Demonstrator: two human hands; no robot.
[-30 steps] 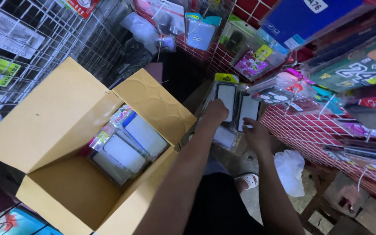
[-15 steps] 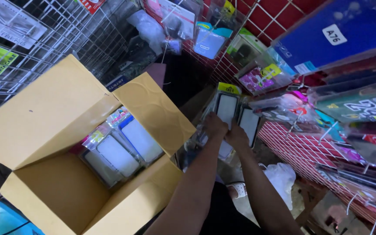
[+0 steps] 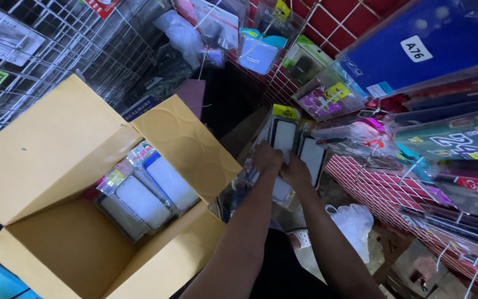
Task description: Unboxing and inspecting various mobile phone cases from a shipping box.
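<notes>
Both hands meet at centre frame on hanging packets of phone cases. The left hand [image 3: 266, 158] curls its fingers over the packet with the yellow header [image 3: 283, 135]; the right hand [image 3: 296, 173] closes on the lower packet [image 3: 279, 189] just beneath, its grip partly hidden. This looks like the handling of stock on the red grid rack [image 3: 383, 185], and the next move probably calls for sliding a packet along its hook. The open cardboard box [image 3: 56, 160], lower left, holds more packets [image 3: 145, 199] along its far side, with bare floor free nearer the camera. Crowded hooks at right leave little room
</notes>
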